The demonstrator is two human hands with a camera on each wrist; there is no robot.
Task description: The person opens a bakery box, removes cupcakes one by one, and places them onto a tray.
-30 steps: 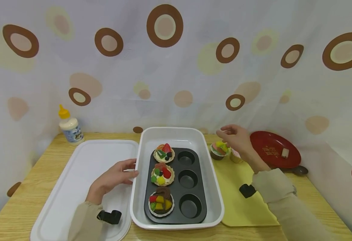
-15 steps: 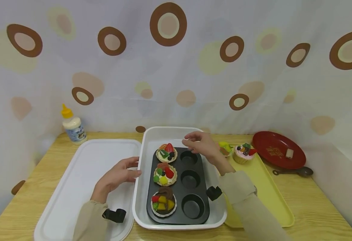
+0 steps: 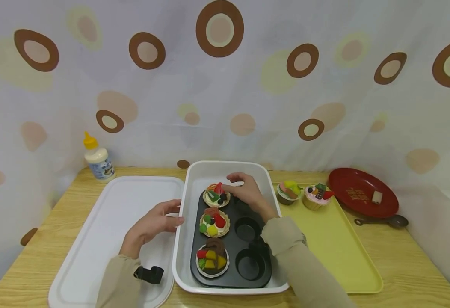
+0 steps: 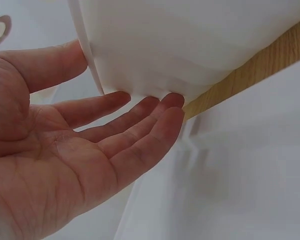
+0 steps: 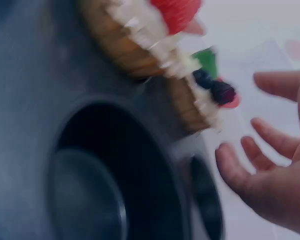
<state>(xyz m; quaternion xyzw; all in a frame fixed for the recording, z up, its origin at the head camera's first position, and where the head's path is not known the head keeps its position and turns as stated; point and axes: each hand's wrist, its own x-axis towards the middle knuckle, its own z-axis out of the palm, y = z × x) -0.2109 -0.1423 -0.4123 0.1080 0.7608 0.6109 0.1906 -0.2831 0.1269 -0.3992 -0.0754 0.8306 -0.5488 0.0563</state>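
My left hand (image 3: pixel 153 224) rests its extended fingertips against the left wall of a deep white tray (image 4: pixel 140 50), thumb near the rim. Inside the tray (image 3: pixel 230 164) lies a dark muffin pan (image 3: pixel 230 280). Its left column holds three toy fruit tarts: the far tart (image 3: pixel 212 199) with a strawberry and dark berries, a middle tart (image 3: pixel 212 231), and a near tart (image 3: pixel 211 262) with yellow pieces. My right hand (image 3: pixel 250 190) hovers over the far end of the pan, beside the far tart. In the right wrist view its fingers (image 5: pixel 231 167) are spread, holding nothing.
Right of the tray, two toy cupcakes (image 3: pixel 288 192) stand at the back of a yellow tray (image 3: pixel 329 256). Beyond them are a red plate (image 3: pixel 344 186) and a dark spoon (image 3: pixel 396 221). A flat white tray (image 3: pixel 105 239) and a yellow-capped bottle (image 3: pixel 99 162) are at left.
My right hand has moved left from above the cupcakes to the far tart in the muffin pan. The left hand stays at the tray wall, and the view has shifted slightly.
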